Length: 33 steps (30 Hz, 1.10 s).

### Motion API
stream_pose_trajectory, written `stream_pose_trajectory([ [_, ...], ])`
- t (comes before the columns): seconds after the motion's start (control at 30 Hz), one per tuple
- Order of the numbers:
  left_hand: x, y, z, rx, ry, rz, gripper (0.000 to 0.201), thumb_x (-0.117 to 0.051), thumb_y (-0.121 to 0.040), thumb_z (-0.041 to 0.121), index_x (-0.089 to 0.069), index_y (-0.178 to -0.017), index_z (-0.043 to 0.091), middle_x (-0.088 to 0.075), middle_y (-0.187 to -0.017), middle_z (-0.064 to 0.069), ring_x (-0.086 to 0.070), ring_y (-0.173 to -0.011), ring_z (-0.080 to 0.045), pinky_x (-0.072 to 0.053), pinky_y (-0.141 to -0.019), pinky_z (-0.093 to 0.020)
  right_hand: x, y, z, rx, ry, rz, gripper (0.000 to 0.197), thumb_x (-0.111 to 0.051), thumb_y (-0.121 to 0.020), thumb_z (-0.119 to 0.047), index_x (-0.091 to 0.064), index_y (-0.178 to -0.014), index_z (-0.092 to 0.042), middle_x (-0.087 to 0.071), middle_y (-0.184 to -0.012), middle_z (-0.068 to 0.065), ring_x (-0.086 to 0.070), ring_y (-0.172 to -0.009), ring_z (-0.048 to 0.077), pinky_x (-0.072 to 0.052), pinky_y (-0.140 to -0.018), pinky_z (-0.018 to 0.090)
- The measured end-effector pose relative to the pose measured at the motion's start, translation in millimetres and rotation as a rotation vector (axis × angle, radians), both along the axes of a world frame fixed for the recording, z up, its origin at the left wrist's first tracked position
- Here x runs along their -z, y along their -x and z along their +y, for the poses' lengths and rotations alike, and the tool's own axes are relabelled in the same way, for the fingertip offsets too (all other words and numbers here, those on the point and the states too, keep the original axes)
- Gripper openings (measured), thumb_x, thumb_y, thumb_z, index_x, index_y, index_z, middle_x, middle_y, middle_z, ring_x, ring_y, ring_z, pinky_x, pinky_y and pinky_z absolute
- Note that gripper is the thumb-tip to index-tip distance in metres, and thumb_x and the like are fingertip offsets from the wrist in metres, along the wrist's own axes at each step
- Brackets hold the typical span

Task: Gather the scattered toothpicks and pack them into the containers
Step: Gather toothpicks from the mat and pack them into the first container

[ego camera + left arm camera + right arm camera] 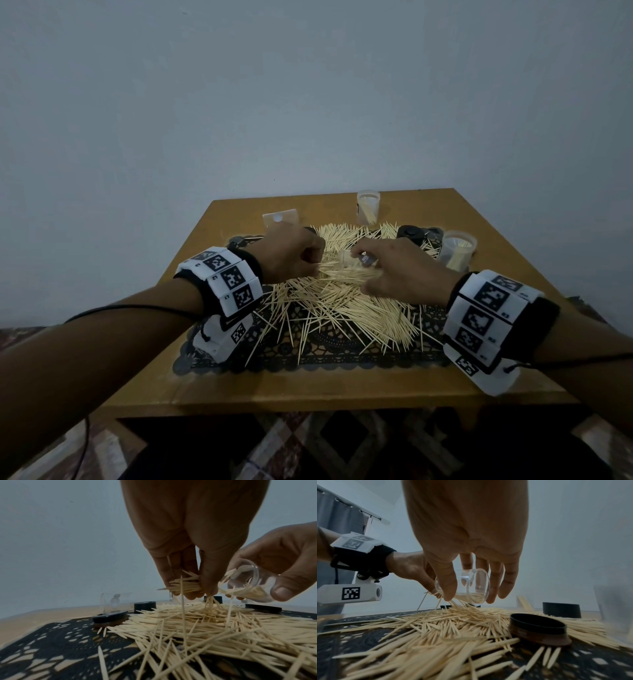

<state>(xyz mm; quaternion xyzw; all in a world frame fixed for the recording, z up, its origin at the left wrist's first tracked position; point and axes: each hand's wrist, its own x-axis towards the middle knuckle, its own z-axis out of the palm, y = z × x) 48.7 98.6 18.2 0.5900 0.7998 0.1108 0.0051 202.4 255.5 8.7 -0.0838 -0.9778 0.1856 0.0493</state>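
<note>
A large pile of toothpicks (342, 301) covers the black lace mat (329, 353) on the wooden table. Just above the pile, my left hand (313, 265) pinches a bundle of toothpicks (187, 586). My right hand (363, 263) grips a small clear container (248, 582), tilted on its side. Its mouth faces the bundle, and some toothpicks lie inside it. In the right wrist view the same clear container (471, 586) sits between thumb and fingers, with the left hand (412, 570) close behind it.
Two clear containers holding toothpicks stand at the back (368, 207) and back right (457, 250). A clear empty box (280, 217) stands at the back left. Black lids lie on the mat (537, 627), (561, 609), (109, 618). A wall rises behind the table.
</note>
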Motion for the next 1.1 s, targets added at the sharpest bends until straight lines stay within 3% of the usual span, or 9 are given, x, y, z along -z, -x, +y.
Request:
stream_pose_trajectory([
  [0.27, 2.5, -2.4, 6.6, 0.028, -0.061, -0.064, 0.015, -0.076, -0.079, 0.025, -0.064, -0.078, 0.017, -0.065, -0.077, 0.005, -0.059, -0.071, -0.011, -0.046, -0.065, -0.025, 3.0, 5.4, -5.0, 0.0, -0.02, 0.001, 0.056, -0.08, -0.078, -0.026, -0.054, -0.128, -0.022, -0.065, -0.122, 0.001, -0.059, -0.099, 0.014, -0.048, -0.083, 0.029],
  [0.47, 5.4, -6.6, 7.9, -0.04, -0.202, -0.272, 0.024, -0.08, -0.074, 0.015, -0.062, -0.089, 0.014, -0.065, -0.08, 0.009, -0.062, -0.074, -0.003, -0.054, -0.07, -0.02, 4.2, 6.7, -4.4, 0.015, -0.01, 0.008, 0.054, -0.079, -0.079, -0.027, -0.054, -0.126, -0.021, -0.065, -0.121, 0.003, -0.057, -0.095, 0.013, -0.048, -0.079, 0.027],
  [0.67, 3.1, -4.3, 7.2, -0.054, -0.258, -0.352, 0.01, -0.075, -0.08, 0.006, -0.072, -0.088, 0.01, -0.073, -0.084, 0.001, -0.069, -0.078, -0.007, -0.058, -0.079, -0.027, 7.8, 7.3, -1.4, 0.06, -0.044, 0.024, 0.052, -0.079, -0.078, -0.03, -0.053, -0.123, -0.021, -0.065, -0.119, 0.002, -0.059, -0.102, 0.019, -0.051, -0.084, 0.034],
  [0.8, 3.8, -1.7, 5.0, -0.03, -0.269, -0.369, 0.014, -0.068, -0.083, 0.0, -0.073, -0.089, 0.011, -0.073, -0.087, 0.003, -0.069, -0.082, -0.005, -0.057, -0.082, -0.027, 8.0, 6.6, -0.9, 0.066, -0.038, 0.032, 0.05, -0.079, -0.078, -0.029, -0.054, -0.121, -0.021, -0.065, -0.119, 0.002, -0.059, -0.103, 0.018, -0.049, -0.083, 0.031],
  [0.97, 6.1, -7.9, 6.4, -0.006, -0.257, -0.427, 0.018, -0.061, -0.086, -0.005, -0.073, -0.092, 0.007, -0.074, -0.087, -0.003, -0.07, -0.081, -0.011, -0.056, -0.08, -0.025, 5.5, 7.4, -1.3, 0.048, -0.016, 0.048, 0.049, -0.078, -0.079, -0.028, -0.053, -0.12, -0.019, -0.065, -0.119, 0.003, -0.054, -0.093, 0.013, -0.049, -0.081, 0.03],
  [1.1, 5.6, -10.6, 8.4, -0.105, -0.337, -0.704, 0.025, -0.049, -0.083, -0.017, -0.061, -0.091, 0.004, -0.073, -0.089, -0.015, -0.071, -0.087, -0.02, -0.055, -0.077, -0.029, 4.9, 5.7, -0.1, 0.049, -0.005, 0.055, 0.051, -0.079, -0.078, -0.028, -0.053, -0.121, -0.02, -0.065, -0.119, 0.003, -0.054, -0.09, 0.012, -0.049, -0.079, 0.03],
])
